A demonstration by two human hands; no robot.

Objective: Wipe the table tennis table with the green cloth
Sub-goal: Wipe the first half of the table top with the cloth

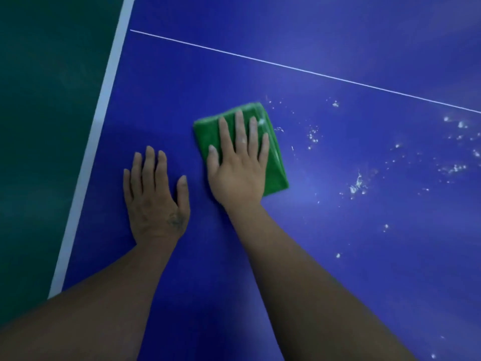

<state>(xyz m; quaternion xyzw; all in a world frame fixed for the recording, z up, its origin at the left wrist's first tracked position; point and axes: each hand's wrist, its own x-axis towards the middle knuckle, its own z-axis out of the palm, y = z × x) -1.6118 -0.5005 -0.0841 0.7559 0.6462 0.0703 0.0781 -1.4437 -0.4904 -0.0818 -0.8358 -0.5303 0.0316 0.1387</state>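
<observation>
Both hands lie flat, palms down, with straight fingers. The left hand [156,196] rests bare on the tabletop near its left edge, fingers close together and thumb spread. The right hand [238,168] presses on the green cloth [277,165], fingers slightly fanned and gripping nothing.

The table tennis table [338,269] has a smooth, matte blue top with a soft sheen toward the right. Beyond its left edge is a dark green floor [39,126], plain and even. A broad white band [96,126] runs along that left edge, and a thin white line [286,66] crosses the top from the band toward the far right.

The cloth is a folded, roughly rectangular pad of fuzzy, towel-like fabric. It lies on the near side of the thin line, just right of the left hand, and its far edge is blurred. Scattered white specks [358,183] spread over the tabletop to the right of the cloth, perhaps powder or droplets, and a few cling to the cloth's far corner. A small dark mark [175,221] sits on the back of the left hand, too faint to read.
</observation>
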